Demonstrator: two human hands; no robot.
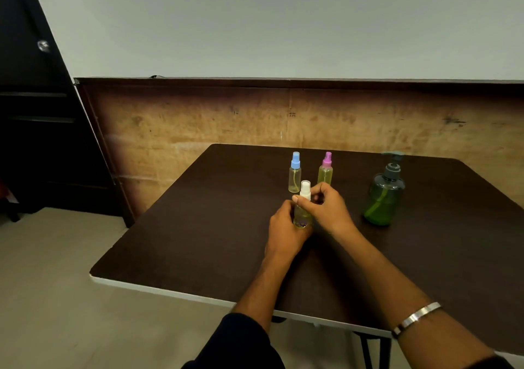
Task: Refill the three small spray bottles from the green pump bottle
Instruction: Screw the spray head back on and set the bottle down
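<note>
The white-capped spray bottle [303,207] stands near the middle of the dark table [198,226], the left hand [285,231] curled round its lower body and the right hand [326,207] pinching its cap between thumb and fingers. Whether the cap is being loosened or tightened cannot be told. All three small bottles show yellowish liquid, so the refill looks well along, perhaps at its last bottle. The blue-capped spray bottle [295,174] and pink-capped spray bottle [326,170] stand capped just behind, slim clear plastic cylinders. The green pump bottle [384,191], squat, rounded, translucent, with a grey pump head, sits well to the right, roughly a third full.
</note>
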